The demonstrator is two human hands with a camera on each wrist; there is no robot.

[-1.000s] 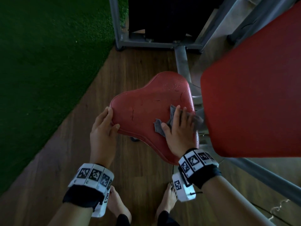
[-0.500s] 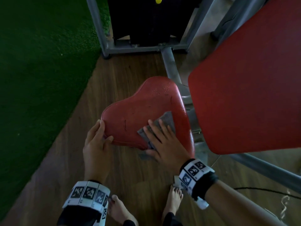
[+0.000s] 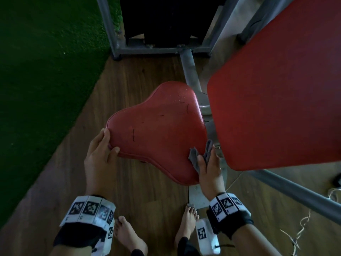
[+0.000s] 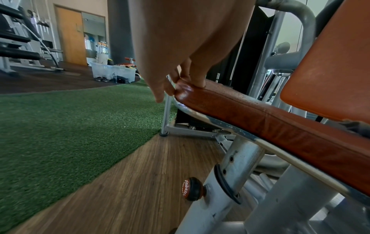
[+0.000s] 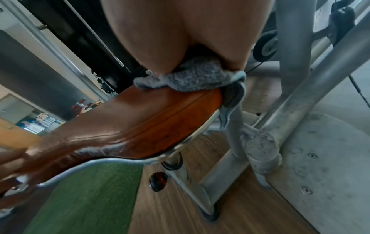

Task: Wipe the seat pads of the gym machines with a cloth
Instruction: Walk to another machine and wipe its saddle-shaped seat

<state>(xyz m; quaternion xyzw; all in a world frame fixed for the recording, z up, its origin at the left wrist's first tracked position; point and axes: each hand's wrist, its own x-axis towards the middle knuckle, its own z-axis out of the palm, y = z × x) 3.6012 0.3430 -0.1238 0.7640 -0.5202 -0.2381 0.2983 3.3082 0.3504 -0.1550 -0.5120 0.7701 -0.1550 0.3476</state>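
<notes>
Right grip (image 3: 209, 166) pinches grey cloth (image 3: 200, 157) at seat pad's (image 3: 158, 132) near-right edge | left grip (image 3: 100, 150) clasps opposite corner | advice: flatten cloth, sweep leftward across pad.

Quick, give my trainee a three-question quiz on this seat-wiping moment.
1. True or false: the cloth lies at the middle of the seat pad.
2. Which hand holds the pad's bare edge? A. left hand B. right hand
3. Fill in: beside the wooden floor lies green ____.

Key: 1. False, it is at the pad's right edge, hanging over the side. 2. A. 3. turf.
</notes>
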